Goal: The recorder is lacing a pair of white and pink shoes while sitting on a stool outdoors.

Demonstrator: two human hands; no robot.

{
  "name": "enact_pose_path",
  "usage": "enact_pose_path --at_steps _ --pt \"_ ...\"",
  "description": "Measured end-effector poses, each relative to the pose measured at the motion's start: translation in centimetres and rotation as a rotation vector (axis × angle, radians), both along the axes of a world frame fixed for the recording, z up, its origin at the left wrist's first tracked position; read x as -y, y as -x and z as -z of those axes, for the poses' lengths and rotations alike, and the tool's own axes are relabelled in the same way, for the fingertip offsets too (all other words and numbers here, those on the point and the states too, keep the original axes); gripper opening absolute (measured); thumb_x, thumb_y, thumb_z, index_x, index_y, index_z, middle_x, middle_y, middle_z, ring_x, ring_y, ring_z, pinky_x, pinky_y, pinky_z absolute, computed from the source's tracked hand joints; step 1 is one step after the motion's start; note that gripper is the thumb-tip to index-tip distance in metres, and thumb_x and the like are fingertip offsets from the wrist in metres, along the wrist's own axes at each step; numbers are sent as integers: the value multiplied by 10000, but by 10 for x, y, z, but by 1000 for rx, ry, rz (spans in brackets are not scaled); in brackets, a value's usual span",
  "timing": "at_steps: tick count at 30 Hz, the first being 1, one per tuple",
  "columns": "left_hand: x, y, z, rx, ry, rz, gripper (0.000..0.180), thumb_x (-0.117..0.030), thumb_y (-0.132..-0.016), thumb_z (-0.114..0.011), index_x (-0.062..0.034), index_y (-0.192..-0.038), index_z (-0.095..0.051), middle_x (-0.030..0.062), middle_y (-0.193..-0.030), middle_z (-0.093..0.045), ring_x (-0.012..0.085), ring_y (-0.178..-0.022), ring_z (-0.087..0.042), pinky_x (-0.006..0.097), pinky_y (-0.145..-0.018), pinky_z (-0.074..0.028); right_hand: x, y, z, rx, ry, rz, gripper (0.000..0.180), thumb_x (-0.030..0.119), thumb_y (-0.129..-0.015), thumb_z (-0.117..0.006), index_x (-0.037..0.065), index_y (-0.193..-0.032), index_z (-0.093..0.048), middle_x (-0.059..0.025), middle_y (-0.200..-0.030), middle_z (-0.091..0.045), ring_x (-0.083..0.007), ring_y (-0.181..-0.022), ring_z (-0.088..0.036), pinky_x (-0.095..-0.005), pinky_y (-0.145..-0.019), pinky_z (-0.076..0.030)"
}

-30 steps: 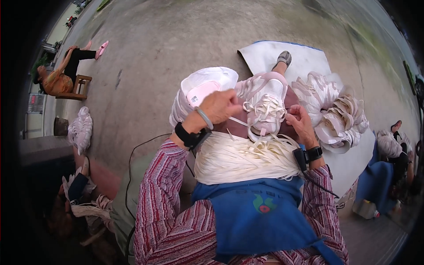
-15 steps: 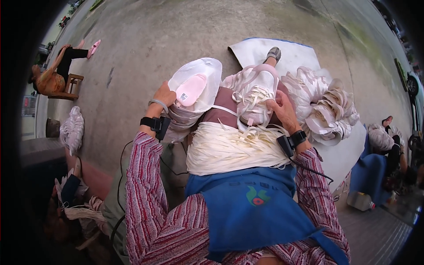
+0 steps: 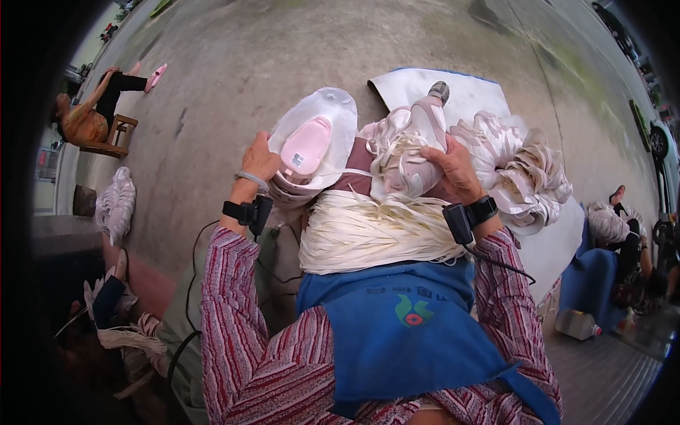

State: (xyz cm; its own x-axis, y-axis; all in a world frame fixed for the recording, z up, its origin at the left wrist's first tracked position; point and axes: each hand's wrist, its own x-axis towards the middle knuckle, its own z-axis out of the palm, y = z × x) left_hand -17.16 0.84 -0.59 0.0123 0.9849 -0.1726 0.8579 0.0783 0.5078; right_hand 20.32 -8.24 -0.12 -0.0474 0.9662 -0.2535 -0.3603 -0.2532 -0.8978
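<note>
On the left of my lap my left hand grips the edge of a white shoe upper, its fingers closed on it. A pink padded piece with a small label lies in the middle of that upper, and more uppers are stacked beneath it. My right hand has its thumb on a white-and-pink laced shoe upper and its fingers round the outer side. Loose cream laces hang across that upper. A thick bundle of cream shoelaces lies across my lap, nearer me than both uppers.
Piles of shoe uppers rest on a white sheet at the right. A bundle of uppers stands at the left, near a seated person on a wooden stool. A plastic jug is at lower right.
The laced upper under my right hand has tilted and looks more folded, its laces bunched. My right hand has shifted slightly up and left. My left hand keeps its grip on the white upper.
</note>
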Motion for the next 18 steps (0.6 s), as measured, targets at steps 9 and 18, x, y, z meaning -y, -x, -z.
enact_pose_path --at_steps 9,18 --pt "17 -6 -3 30 -35 56 412 -121 -707 -597 12 -1085 -502 265 -1066 -588 425 -1011 -560 444 -860 -446 -70 113 -44 -41 -62 48 384 125 -742 -752 -52 -1001 -531 -102 -854 -595 -163 -678 -605 -278 -549 -513" --pt "39 12 8 69 -44 98 432 -234 -802 -622 -10 -1146 -489 231 -1043 -610 365 -976 -600 406 -847 -459 -17 220 6 758 -494 -310 377 324 -921 -468 -44 -914 -550 -275 -822 -576 -436 -795 -581 -467 -714 -449"
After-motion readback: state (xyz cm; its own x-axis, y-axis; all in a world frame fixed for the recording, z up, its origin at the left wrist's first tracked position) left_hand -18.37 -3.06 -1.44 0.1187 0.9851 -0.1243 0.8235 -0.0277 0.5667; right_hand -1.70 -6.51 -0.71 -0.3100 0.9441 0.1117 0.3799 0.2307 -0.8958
